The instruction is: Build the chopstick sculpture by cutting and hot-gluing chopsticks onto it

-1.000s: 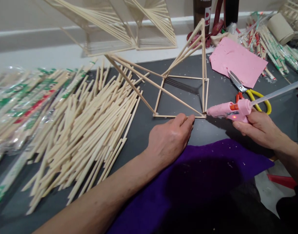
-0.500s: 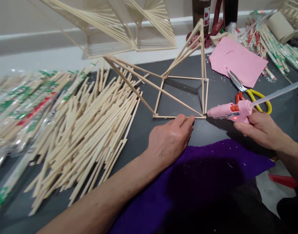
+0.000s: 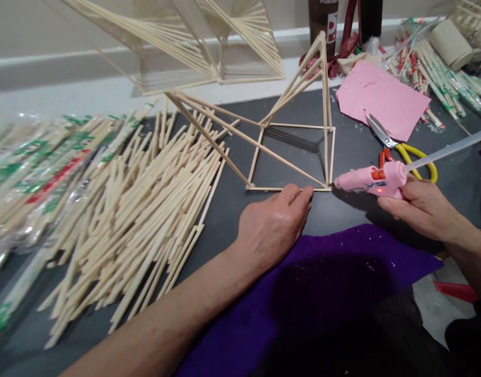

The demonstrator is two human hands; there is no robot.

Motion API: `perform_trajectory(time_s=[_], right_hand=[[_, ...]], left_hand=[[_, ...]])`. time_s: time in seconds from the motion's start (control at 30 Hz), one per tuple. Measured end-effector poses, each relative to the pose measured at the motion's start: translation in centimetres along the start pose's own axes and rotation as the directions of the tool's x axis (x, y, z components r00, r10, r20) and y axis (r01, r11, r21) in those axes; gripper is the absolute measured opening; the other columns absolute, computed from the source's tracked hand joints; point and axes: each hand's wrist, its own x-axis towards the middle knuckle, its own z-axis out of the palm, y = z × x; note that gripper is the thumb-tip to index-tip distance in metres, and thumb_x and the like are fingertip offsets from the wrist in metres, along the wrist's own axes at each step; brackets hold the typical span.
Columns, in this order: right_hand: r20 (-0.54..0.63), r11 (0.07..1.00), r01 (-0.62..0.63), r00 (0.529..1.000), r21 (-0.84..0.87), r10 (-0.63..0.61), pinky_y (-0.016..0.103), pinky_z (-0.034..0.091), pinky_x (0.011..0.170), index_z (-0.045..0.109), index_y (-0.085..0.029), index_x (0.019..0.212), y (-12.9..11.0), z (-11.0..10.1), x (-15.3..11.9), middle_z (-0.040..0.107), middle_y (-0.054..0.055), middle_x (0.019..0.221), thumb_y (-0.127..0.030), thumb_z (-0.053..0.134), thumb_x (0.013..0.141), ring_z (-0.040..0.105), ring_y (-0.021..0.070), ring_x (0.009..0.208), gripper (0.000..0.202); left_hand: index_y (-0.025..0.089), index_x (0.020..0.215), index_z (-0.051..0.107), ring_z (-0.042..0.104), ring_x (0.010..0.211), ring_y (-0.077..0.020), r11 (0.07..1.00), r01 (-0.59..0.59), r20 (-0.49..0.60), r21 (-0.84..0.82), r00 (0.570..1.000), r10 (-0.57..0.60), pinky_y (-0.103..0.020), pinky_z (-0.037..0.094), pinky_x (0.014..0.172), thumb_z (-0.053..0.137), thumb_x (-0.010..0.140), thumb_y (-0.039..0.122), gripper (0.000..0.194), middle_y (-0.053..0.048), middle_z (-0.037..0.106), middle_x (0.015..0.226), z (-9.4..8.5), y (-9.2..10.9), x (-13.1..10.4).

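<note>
A frame of thin wooden chopsticks (image 3: 290,162) stands on the dark grey table, with a square base and slanting sticks that rise to peaks at left and right. My left hand (image 3: 274,217) is closed on the frame's near base stick, close to its right half. In my right hand (image 3: 421,204) is a pink hot glue gun (image 3: 374,179), a clear glue stick (image 3: 448,152) jutting from its back and a small light glowing on its side. The gun's nozzle meets the near right corner of the frame, touching or almost touching it.
Loose chopsticks (image 3: 146,220) lie heaped on the left, beside plastic-wrapped ones (image 3: 40,173). Yellow-handled scissors (image 3: 385,133) and a pink sheet (image 3: 382,97) lie at right. Purple cloth (image 3: 335,262) covers the near edge. Finished-looking stick structures (image 3: 177,47) and a dark bottle (image 3: 323,26) stand behind.
Almost nothing differs. The view has shifted very slightly; both hands, the glue gun and the chopstick frame keep their places relative to each other.
</note>
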Motion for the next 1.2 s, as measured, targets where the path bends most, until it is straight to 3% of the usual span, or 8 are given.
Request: perform_trajectory(time_s=[0.4,0.67,1.2], right_hand=[[0.029,0.999,-0.045,0.999,-0.028,0.046,0.027,0.034,0.049,0.047,-0.021,0.057,-0.26,0.13,0.07,0.048,0.001,0.059,-0.037,0.046,0.091,0.043,0.0113,0.050,0.037],[0.010,0.999,0.018,1.000,-0.042,-0.017,0.027,0.034,0.049,0.047,-0.021,0.060,-0.33,0.11,0.08,0.049,0.000,0.058,-0.033,0.047,0.091,0.045,0.0120,0.051,0.033],[0.027,1.000,-0.010,1.000,-0.028,0.011,0.027,0.031,0.048,0.042,-0.021,0.057,-0.53,0.00,0.19,0.043,0.000,0.056,-0.034,0.047,0.089,0.041,0.0111,0.049,0.035]], left_hand=[[0.023,0.123,0.066,0.065,0.072,-0.0166,1.000,0.028,0.032,0.001,0.999,-0.028,-0.026,0.035,0.048,0.043,0.099,0.026,0.033,-0.006,0.071,0.095,0.07,0.03,-0.04],[0.022,0.123,0.066,0.064,0.069,-0.0161,1.000,0.024,0.022,0.002,0.999,-0.024,-0.027,0.034,0.047,0.045,0.098,0.026,0.033,-0.005,0.071,0.093,0.03,0.03,0.01],[0.023,0.124,0.065,0.065,0.071,-0.0161,1.000,0.025,0.036,0.018,0.999,-0.026,-0.026,0.035,0.048,0.042,0.099,0.027,0.034,-0.006,0.071,0.096,0.14,0.06,-0.01]])
